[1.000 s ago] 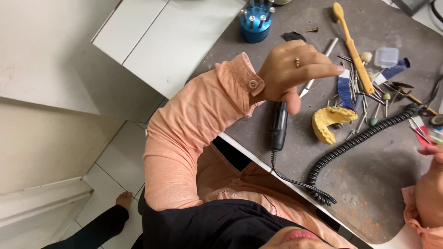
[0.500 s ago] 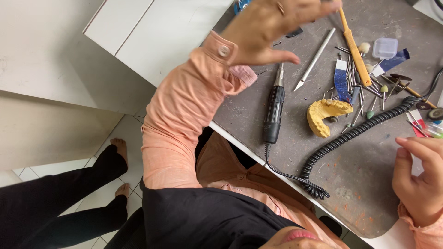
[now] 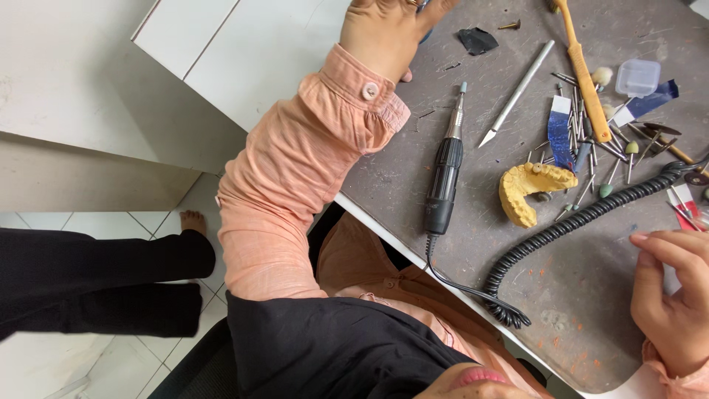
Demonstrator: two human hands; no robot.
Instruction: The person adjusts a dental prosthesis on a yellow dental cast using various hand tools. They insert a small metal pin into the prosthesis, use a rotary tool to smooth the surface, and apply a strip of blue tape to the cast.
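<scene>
At the top centre of the frame, the left hand (image 3: pixel 388 29) reaches across the grey tabletop (image 3: pixel 591 295); its fingers run out of view, so their state cannot be told. Just below it lies the black corded rotary handpiece (image 3: pixel 445 174), untouched. At the lower right edge, the right hand (image 3: pixel 673 299) rests with loosely curled, empty fingers (image 3: pixel 657 247), near the yellow plaster dental cast (image 3: pixel 528 191).

A grey, scuffed desk (image 3: pixel 591 295) carries a black rotary handpiece (image 3: pixel 445 174) with a coiled black cord (image 3: pixel 576 222), a yellow dental cast (image 3: pixel 530 191), a silver scalpel (image 3: pixel 517 92), an orange-handled brush (image 3: pixel 583 70), a small clear plastic box (image 3: pixel 637 77) and scattered metal burs (image 3: pixel 583 159).
</scene>
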